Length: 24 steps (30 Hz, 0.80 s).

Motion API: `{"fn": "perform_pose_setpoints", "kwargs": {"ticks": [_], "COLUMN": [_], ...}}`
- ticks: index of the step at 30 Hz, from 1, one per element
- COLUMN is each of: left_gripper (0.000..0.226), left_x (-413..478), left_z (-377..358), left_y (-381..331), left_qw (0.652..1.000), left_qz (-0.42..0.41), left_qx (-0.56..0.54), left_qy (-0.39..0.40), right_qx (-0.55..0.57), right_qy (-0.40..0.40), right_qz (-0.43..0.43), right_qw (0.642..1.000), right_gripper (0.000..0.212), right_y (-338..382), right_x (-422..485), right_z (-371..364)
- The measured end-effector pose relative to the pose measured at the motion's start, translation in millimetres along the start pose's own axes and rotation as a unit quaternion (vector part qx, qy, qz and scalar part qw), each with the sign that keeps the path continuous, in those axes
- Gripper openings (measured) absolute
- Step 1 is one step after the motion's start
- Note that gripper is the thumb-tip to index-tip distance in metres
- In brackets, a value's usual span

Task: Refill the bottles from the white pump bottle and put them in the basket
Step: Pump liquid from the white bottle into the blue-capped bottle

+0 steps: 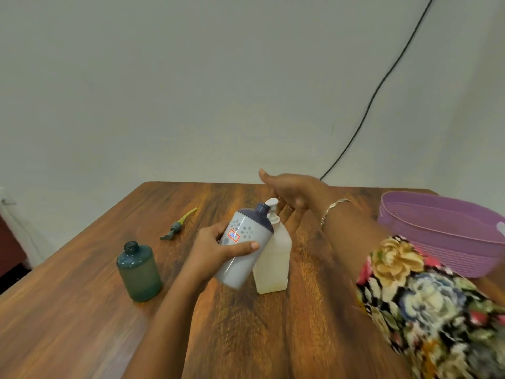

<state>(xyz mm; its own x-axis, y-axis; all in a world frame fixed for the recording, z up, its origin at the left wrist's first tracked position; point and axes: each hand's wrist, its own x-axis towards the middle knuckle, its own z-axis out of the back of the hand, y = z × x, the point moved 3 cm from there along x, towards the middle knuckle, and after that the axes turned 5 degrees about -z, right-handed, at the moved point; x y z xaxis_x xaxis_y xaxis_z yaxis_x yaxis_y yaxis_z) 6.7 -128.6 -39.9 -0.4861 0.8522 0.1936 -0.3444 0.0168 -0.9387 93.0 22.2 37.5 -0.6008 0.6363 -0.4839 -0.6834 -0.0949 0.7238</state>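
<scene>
Teal bottle (139,272) is standing upright and uncapped at the left of a wooden table (82,310), with a detached pump head (179,225) lying on its side just beyond it. Near the middle, the person's left hand (218,247) is gripping a grey bottle (243,242) bearing a floral print and a red-edged label, fingers and thumb curling round its body. That bottle is tilting to the right, its dark blue top sitting right beside the spout of the white pump bottle (273,258), which is standing on the table partly behind it. The right hand (289,191), a bracelet (332,209) showing at the wrist, is hovering above and behind the pump, fingers stretching out and holding nothing; whether it is touching the pump cannot be told. A floral sleeve (423,302) is crossing in front of the purple basket (451,233), which is sitting at the table's far right. A black cable (382,86) is running down the wall behind.
</scene>
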Motion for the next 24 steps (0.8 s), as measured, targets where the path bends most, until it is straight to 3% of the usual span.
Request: {"fn": "perform_pose_setpoints", "kwargs": {"ticks": [7, 15, 20, 24], "left_gripper": [0.060, 0.078, 0.073, 0.073], "left_x": [-2, -3, -1, -5], "left_z": [3, 9, 8, 8], "left_y": [2, 10, 8, 4], "left_qw": [1.000, 0.999, 0.999, 1.000], "left_qz": [-0.004, -0.011, -0.001, -0.002], "left_qx": [0.020, 0.013, 0.011, 0.003], "left_qy": [0.022, 0.029, 0.034, 0.024], "right_qx": [-0.130, -0.239, -0.046, 0.001], "right_qy": [-0.019, -0.033, 0.020, 0.003], "right_qz": [-0.005, 0.021, -0.027, -0.016], "right_qw": [0.991, 0.970, 0.998, 1.000], "right_gripper": [0.056, 0.026, 0.077, 0.074], "right_y": [10, 10, 4, 2], "right_x": [-1, 1, 16, 24], "right_z": [-28, -35, -26, -20]}}
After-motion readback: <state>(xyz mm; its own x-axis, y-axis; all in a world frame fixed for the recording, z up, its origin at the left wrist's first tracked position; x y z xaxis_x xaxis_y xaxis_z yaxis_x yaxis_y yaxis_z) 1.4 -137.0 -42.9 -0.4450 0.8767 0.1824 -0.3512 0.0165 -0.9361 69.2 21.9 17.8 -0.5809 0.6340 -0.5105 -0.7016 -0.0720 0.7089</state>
